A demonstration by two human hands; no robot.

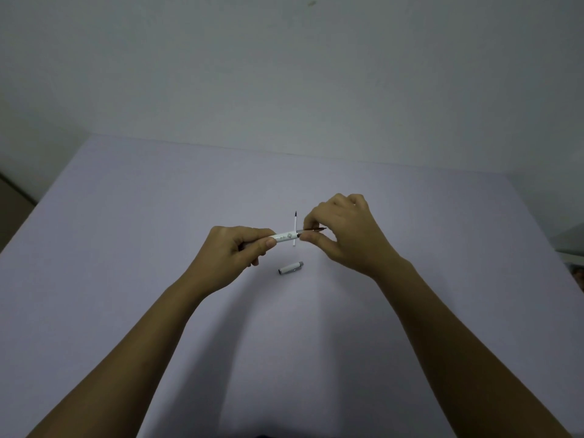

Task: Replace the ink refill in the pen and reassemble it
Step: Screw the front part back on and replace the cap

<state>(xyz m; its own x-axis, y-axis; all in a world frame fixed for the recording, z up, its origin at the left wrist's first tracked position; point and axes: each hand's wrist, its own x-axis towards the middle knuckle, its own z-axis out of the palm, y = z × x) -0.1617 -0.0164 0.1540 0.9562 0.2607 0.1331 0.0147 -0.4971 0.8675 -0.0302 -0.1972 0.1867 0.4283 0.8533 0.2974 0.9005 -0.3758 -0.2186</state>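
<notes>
My left hand [235, 252] grips a white pen barrel [286, 237], held level above the table with its open end pointing right. A thin dark refill [314, 229] sticks out of that end, and my right hand [343, 230] pinches it between thumb and fingertips. Behind the barrel a second, white refill with a dark tip [295, 224] lies on the table, pointing away from me. A short white pen section with a grey end [291, 268] lies on the table just in front of my hands.
The work surface is a pale lilac table [126, 248] against a plain wall. Its left and right edges fall away, with dark objects [578, 273] just past the right edge.
</notes>
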